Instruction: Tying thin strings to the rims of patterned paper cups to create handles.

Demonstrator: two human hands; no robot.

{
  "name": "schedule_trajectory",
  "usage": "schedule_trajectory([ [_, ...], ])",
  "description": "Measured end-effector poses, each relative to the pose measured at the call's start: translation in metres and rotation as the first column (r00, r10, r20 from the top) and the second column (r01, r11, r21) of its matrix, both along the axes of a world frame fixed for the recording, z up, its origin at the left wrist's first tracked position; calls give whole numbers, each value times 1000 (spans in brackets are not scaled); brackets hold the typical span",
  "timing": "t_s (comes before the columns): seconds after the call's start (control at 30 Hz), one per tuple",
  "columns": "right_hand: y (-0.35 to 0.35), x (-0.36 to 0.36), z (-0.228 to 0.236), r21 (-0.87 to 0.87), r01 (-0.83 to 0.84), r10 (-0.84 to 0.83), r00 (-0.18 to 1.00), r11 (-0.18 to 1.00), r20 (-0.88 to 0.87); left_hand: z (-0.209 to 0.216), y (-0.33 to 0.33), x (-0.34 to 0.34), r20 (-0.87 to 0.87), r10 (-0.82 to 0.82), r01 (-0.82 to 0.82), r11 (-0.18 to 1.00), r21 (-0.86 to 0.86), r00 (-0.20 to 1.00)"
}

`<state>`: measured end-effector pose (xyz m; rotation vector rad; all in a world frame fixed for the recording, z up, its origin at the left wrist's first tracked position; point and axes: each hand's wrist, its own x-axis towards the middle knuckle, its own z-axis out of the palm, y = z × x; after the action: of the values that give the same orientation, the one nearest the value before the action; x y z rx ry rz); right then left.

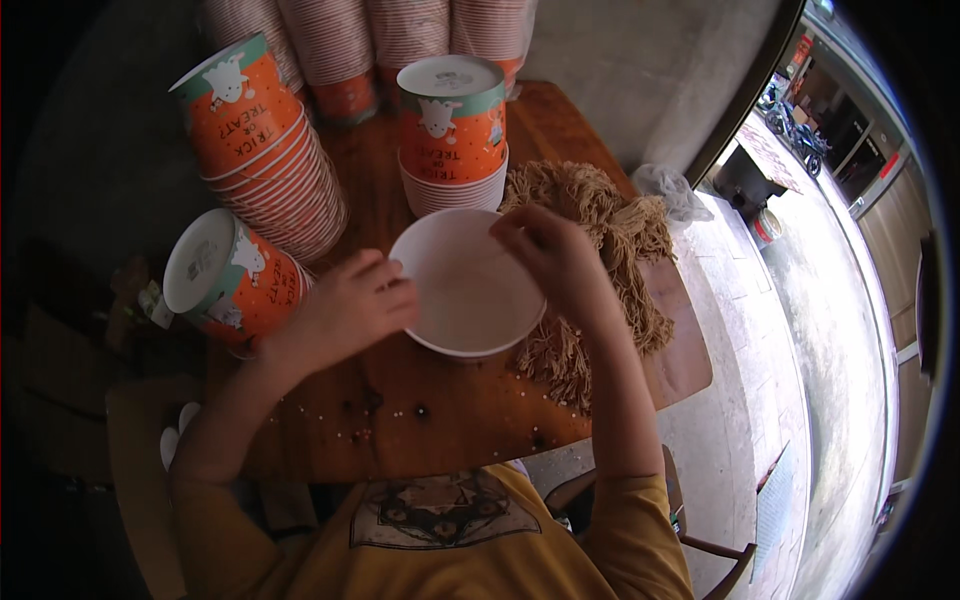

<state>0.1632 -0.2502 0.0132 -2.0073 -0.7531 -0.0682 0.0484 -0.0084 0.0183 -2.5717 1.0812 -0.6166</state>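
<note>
An open paper bucket, white inside, faces up at the table's middle. My left hand is at its left rim, fingers curled over the edge. Over the bucket's right rim, my right hand is closed in a pinch; anything between its fingertips is hidden. Just behind stands an upside-down stack of orange and green printed paper buckets. A bundle of tan shredded paper strands lies beside my right forearm.
A tall leaning stack of printed buckets and a shorter one stand at the left. Wrapped bucket stacks line the wall. White specks dot the wooden table. A clear plastic bag lies past the right corner.
</note>
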Motion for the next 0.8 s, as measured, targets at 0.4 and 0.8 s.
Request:
schedule_trajectory([
  [0.4,-17,-36,14,806,329,569,580,492,-583,3,-29,17,-232,7,-202,517,-832,973],
  [0.8,-10,-36,-4,883,342,576,669,321,-469,-4,-98,-25,-739,-526,-811,149,-566,420],
])
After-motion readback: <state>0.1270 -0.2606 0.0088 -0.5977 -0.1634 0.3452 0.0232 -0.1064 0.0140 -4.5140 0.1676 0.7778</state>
